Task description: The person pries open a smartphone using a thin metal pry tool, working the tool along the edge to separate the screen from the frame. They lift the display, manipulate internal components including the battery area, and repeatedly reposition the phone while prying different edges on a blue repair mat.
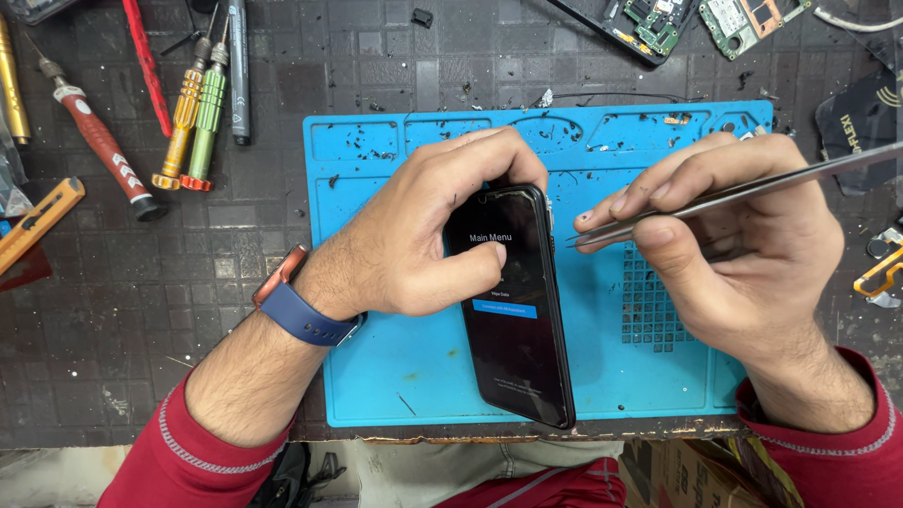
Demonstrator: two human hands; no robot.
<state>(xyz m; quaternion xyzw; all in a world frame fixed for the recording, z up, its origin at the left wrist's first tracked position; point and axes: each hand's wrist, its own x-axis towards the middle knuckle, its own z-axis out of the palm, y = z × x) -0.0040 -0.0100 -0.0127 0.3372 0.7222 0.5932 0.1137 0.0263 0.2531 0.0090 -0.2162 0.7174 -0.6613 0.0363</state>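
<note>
Gripping the smartphone [515, 320], left-hand fingers [489, 160] wrap its top.

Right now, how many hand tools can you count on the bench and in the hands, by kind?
Screwdrivers: 3 (red, orange, green)
Tweezers: 1, held in the right hand, namely tweezers
Black pen-like tool: 1
Total: 5

My counter [122, 310], dark and gridded

A blue mat [395, 376] lay on it, screwdrivers [193, 113] to my upper left, bare circuit boards [743, 23] along the far edge.
</note>
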